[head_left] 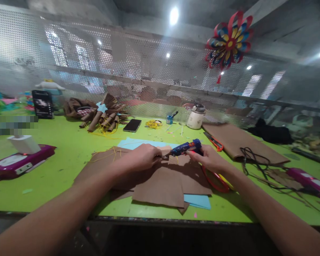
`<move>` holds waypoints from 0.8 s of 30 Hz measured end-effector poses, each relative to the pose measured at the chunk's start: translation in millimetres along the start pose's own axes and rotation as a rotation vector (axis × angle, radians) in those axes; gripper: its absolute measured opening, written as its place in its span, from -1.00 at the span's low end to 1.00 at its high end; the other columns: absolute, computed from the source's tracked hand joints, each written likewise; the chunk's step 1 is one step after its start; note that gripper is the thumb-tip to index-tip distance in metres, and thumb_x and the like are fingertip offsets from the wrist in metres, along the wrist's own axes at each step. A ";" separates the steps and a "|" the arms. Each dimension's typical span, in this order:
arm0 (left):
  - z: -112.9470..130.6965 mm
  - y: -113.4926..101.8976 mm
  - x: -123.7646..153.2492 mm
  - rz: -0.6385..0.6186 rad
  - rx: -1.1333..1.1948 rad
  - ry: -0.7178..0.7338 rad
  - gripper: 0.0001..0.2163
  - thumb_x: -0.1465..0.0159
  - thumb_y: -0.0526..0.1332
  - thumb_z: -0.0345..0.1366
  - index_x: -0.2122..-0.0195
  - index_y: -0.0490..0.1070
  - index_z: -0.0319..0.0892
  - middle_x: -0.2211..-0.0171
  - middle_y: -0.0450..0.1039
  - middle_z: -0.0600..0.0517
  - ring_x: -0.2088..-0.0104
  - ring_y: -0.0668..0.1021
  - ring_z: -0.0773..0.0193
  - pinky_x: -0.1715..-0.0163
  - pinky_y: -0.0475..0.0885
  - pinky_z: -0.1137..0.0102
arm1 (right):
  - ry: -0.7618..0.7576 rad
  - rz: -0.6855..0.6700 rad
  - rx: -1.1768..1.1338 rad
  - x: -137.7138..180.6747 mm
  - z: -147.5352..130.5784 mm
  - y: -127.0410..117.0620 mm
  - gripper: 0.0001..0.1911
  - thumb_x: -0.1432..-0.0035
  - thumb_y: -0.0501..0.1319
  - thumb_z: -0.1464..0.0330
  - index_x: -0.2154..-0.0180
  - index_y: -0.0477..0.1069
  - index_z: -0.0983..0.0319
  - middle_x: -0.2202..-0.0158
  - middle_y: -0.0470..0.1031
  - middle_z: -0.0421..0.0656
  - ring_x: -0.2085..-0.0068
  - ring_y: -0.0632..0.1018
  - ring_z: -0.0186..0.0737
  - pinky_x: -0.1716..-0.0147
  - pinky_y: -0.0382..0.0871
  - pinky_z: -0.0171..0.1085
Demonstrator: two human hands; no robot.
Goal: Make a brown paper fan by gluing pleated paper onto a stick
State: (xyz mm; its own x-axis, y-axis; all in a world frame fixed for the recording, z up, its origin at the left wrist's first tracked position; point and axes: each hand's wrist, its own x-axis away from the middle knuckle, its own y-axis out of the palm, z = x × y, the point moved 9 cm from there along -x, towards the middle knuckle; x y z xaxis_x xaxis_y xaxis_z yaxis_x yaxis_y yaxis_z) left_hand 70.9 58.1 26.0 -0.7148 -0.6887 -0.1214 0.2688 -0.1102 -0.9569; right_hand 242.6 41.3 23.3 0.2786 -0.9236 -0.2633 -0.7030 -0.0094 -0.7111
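Observation:
My right hand [206, 156] is closed around the handle of a blue hot glue gun [185, 147], whose nozzle points left and slightly down. Opposite it, my left hand [146, 156] pinches a small brown piece [165, 158] right at the nozzle; it looks like paper, but my fingers partly cover it. Both hands are above overlapping sheets of brown paper [160, 188]. Light blue paper [198, 201] shows from under them. Just below my right wrist lie scissors with red handles [217, 182], partly hidden by the wrist.
Rolled brown paper tubes [104, 119], a phone [132, 125], yellow string [154, 124] and a white jar [195, 117] line the back. A box cutter [213, 141] and folded brown paper [242, 140] are at right, with a black cord [256, 156]. Purple power strips [22, 161] sit on both sides.

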 end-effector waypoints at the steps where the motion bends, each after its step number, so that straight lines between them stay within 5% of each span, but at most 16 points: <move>1: 0.3 0.1 -0.2 0.007 0.000 0.014 -0.71 -0.28 0.05 -0.14 0.41 0.47 -0.16 0.46 0.47 -0.05 0.53 0.31 0.33 0.50 0.10 0.38 | -0.004 0.004 0.005 -0.2 -0.1 -0.7 -0.60 -0.22 0.08 0.12 0.23 0.50 0.30 0.53 0.34 -0.19 0.49 0.30 -0.31 0.51 0.16 -0.32; 24: 0.7 -2.0 2.3 -0.011 -0.028 -0.064 -0.71 -0.26 0.04 -0.16 0.39 0.49 -0.19 0.50 0.45 -0.04 0.56 0.30 0.33 0.49 0.14 0.38 | -0.030 -0.004 0.052 -0.1 -0.7 -7.2 -0.63 -0.22 0.09 0.13 0.20 0.51 0.27 0.48 0.39 -0.18 0.45 0.34 -0.27 0.46 0.20 -0.30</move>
State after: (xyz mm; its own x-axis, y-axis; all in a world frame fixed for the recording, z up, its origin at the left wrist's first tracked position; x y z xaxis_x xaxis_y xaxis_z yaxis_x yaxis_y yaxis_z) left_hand 69.2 56.2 27.9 -0.6749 -0.7318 -0.0944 0.2421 -0.0988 -0.9652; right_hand 247.2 41.2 28.9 0.3015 -0.9117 -0.2791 -0.6668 0.0076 -0.7452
